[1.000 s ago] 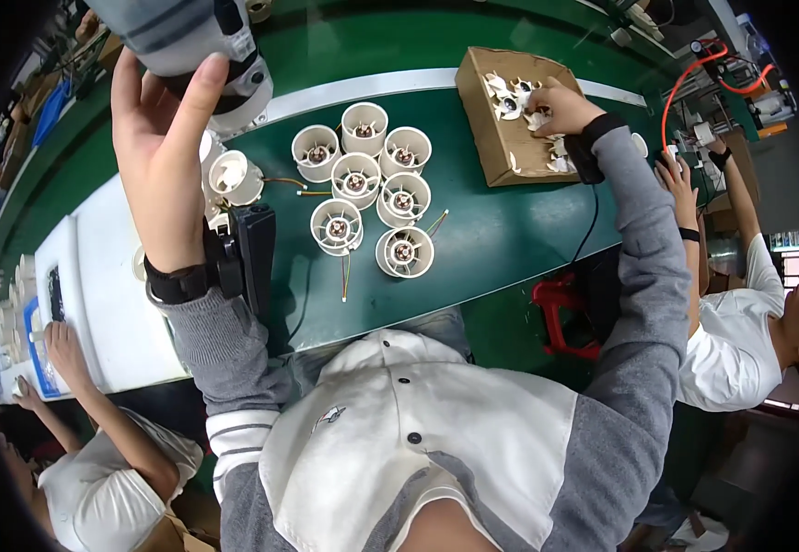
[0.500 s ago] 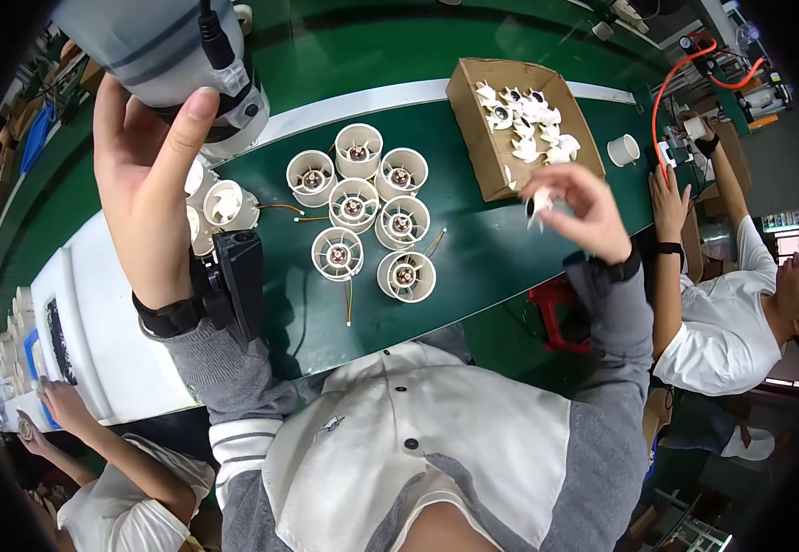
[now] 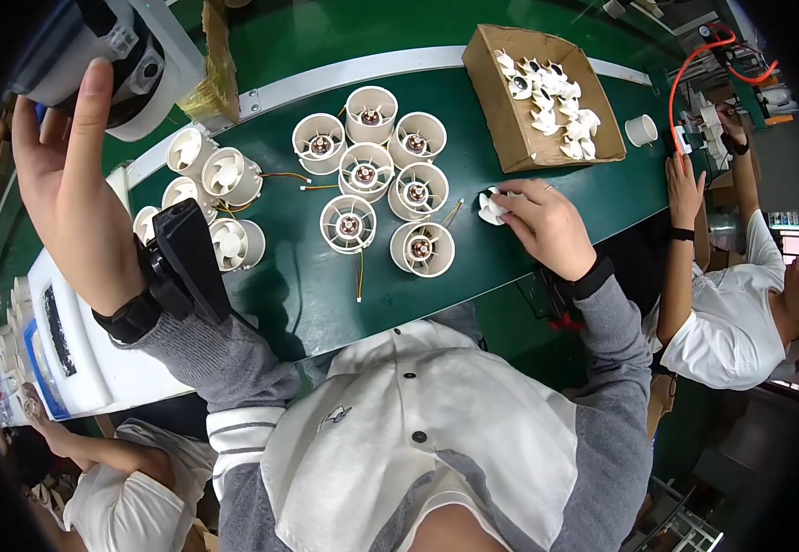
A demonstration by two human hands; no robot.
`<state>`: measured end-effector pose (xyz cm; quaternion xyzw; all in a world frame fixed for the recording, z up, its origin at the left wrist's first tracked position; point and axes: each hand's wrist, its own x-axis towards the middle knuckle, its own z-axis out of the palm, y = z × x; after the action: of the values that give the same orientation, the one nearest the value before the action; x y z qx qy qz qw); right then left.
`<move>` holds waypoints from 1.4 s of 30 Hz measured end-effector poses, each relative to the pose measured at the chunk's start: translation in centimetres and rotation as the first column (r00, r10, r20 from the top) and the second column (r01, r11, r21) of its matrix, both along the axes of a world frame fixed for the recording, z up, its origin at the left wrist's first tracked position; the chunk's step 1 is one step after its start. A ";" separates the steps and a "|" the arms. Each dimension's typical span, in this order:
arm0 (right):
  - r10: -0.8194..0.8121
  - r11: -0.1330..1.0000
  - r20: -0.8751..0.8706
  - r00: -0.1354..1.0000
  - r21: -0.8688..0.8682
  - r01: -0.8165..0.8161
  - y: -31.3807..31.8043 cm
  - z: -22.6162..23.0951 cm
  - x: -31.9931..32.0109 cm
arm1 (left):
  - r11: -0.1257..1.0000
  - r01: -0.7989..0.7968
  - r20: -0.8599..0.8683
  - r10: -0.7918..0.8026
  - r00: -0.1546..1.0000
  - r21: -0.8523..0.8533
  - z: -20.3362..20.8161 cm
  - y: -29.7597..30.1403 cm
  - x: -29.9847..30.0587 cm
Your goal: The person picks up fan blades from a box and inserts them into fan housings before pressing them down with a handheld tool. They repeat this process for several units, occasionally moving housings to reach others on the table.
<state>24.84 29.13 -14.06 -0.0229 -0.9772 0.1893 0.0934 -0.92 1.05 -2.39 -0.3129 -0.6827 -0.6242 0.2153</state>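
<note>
At the upper left, my left hand (image 3: 82,198) is wrapped around a large rounded translucent grey-and-black device (image 3: 137,78) with a black plug in its side. The thumb lies up its near face, and the other fingers are partly hidden behind it. My right hand (image 3: 547,221) pinches a small white fan impeller (image 3: 491,207) with curved blades, low over the green table. Left of it stand several white cylindrical fan housings (image 3: 366,173), open end up, with copper-coloured motors inside and thin wires. More housings (image 3: 231,175), by my left wrist, have white impellers inside.
A cardboard box (image 3: 510,138) of loose white impellers sits at the table's far side. A white cup-like housing (image 3: 641,131) stands right of it. A co-worker's hands (image 3: 685,193) are at the right, near an orange hose (image 3: 674,92); another person sits at lower left.
My left hand has moved left with the grey-and-black device, uncovering more housings with impellers. The right hand has brought the impeller from beside the box down and left toward the motor housings.
</note>
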 end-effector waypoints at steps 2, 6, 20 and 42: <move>0.012 0.992 0.055 0.998 0.127 -0.019 -0.5 1.2 -0.4 | 0.999 -0.001 0.002 0.001 1.000 0.032 -0.1 0.0 0.0; 0.060 0.974 0.124 0.990 0.208 -0.086 -0.4 1.4 -1.7 | 1.000 0.012 0.006 -0.012 1.000 0.010 -0.3 0.2 0.1; 0.009 0.541 -0.031 0.999 -0.841 -0.031 -3.0 4.5 -3.3 | 0.986 -0.113 -0.041 0.108 0.993 -0.120 -0.5 -0.2 0.3; 0.299 0.929 0.083 0.951 0.203 -0.309 -4.5 2.9 -10.8 | 0.999 0.041 0.147 -0.039 0.988 -0.009 -1.7 -0.5 -0.5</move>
<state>14.02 24.61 -11.15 0.1340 -0.9856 0.0951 0.0402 -1.40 0.52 -4.04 -0.2810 -0.6942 -0.6456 0.1498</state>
